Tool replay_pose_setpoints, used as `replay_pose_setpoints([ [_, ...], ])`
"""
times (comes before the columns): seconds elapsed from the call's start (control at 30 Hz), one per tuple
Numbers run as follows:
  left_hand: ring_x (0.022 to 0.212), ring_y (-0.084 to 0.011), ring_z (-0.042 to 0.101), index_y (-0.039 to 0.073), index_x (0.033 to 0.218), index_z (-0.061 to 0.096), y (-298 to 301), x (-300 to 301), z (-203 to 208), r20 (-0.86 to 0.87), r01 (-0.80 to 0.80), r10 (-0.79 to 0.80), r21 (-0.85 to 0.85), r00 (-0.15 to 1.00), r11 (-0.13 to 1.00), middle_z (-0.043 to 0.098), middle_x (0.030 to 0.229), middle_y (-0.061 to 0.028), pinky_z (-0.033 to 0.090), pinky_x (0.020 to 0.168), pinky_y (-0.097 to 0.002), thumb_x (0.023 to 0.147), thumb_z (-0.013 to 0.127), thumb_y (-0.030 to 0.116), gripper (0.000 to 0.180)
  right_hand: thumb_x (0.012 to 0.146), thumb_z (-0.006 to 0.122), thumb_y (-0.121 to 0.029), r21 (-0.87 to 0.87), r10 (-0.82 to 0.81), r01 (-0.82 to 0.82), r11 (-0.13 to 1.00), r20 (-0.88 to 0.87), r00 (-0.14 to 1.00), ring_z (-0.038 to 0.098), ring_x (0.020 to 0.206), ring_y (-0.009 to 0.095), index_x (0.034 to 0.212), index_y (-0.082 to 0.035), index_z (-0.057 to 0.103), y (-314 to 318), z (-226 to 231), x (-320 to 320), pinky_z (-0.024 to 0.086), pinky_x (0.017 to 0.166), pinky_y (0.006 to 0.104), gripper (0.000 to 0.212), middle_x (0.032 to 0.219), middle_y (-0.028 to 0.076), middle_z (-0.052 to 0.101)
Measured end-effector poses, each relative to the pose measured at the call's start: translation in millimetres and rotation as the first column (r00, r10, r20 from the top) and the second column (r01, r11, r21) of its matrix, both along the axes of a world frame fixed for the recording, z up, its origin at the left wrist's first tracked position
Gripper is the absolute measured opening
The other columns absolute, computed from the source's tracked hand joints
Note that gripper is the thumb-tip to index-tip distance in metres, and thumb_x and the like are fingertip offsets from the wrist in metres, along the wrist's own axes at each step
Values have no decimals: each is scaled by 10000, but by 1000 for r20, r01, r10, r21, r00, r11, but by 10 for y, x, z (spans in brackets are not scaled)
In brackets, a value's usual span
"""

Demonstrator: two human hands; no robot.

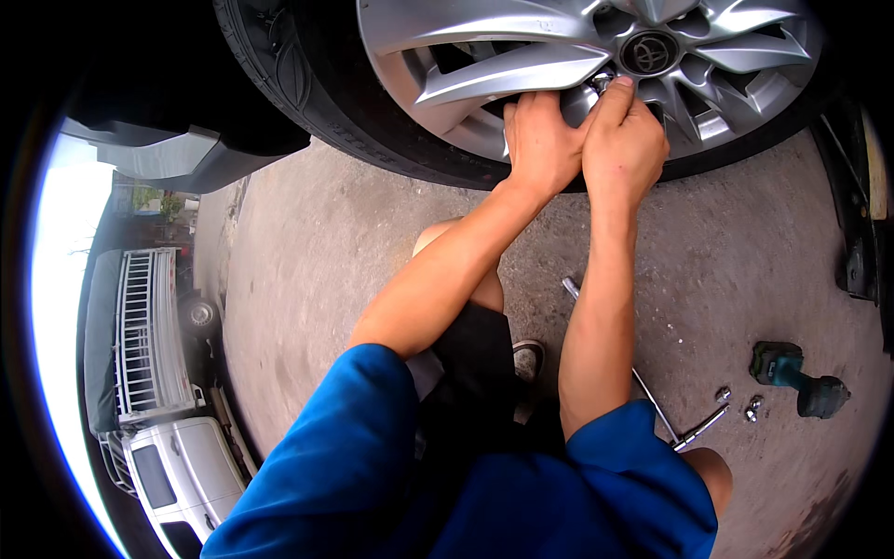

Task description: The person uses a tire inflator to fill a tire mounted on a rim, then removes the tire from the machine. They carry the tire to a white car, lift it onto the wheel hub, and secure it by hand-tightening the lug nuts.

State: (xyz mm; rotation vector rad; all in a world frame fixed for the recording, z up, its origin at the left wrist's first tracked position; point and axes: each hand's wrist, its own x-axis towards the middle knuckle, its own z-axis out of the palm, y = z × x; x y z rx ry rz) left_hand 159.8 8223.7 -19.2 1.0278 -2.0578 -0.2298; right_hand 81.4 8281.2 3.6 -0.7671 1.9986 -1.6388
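Observation:
A silver alloy wheel (521, 70) with a black tyre (317, 102) fills the top of the view. My left hand (540, 140) rests on the wheel between two spokes, fingers curled onto the rim. Beside it, my right hand (622, 140) pinches a small metal lug nut (603, 84) near the hub cap (649, 51). The two hands touch each other. Both forearms reach up from blue sleeves.
On the concrete ground lie a cross wrench (666, 415), two loose lug nuts (740, 402) and a teal cordless impact driver (801, 377). My knee (438, 238) and a shoe (528, 359) are below the hands. A white truck (163, 401) stands at the left.

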Motion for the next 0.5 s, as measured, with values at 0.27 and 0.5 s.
replay_pose_setpoints([
  [0.27,945,-452,670,-63,1046,651,50,-7,105,60,11,-15,56,998,998,696,962,-279,525,815,-469,878,707,361,459,989,505,-394,-73,-37,40,997,43,998,664,718,414,858,1,655,17,8,22,513,693,497,443,745,197,683],
  [0.5,864,-424,692,-43,1069,640,103,33,133,117,-29,8,176,993,984,710,908,-232,535,768,-452,909,684,383,457,952,600,-449,-135,-143,142,981,3,990,664,927,410,1064,-18,581,50,-10,199,506,788,497,445,1030,203,675],
])
